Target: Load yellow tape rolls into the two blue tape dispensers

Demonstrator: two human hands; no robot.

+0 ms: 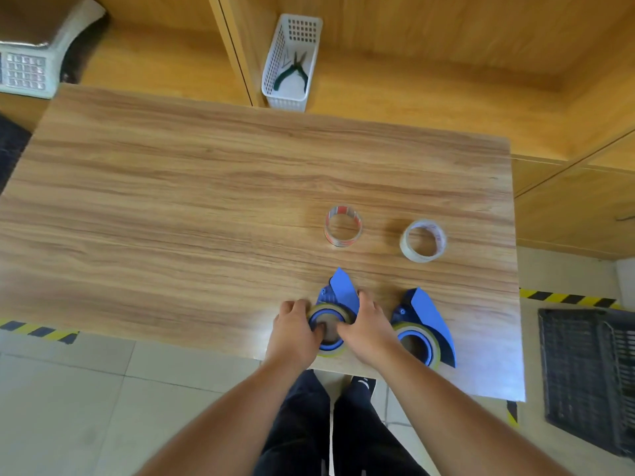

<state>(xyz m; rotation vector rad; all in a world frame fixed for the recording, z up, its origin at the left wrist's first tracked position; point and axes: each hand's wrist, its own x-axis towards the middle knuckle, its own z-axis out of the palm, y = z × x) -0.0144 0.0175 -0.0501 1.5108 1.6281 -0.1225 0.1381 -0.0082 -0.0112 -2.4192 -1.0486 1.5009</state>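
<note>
Two blue tape dispensers lie near the table's front edge. The left dispenser (338, 290) carries a yellow tape roll (330, 309) around its hub. My left hand (293, 329) grips that roll from the left, fingers on its rim. My right hand (369, 326) presses on the roll and dispenser from the right, partly hiding them. The right dispenser (429, 314) lies untouched, with a second yellow tape roll (417, 341) seated on its blue hub.
Two clear tape rolls stand farther back on the wooden table (171, 201): one with red print (343, 226), one plain (423, 240). A white basket (292, 61) holding pliers sits beyond the far edge. A dark crate (584, 379) is on the floor at right.
</note>
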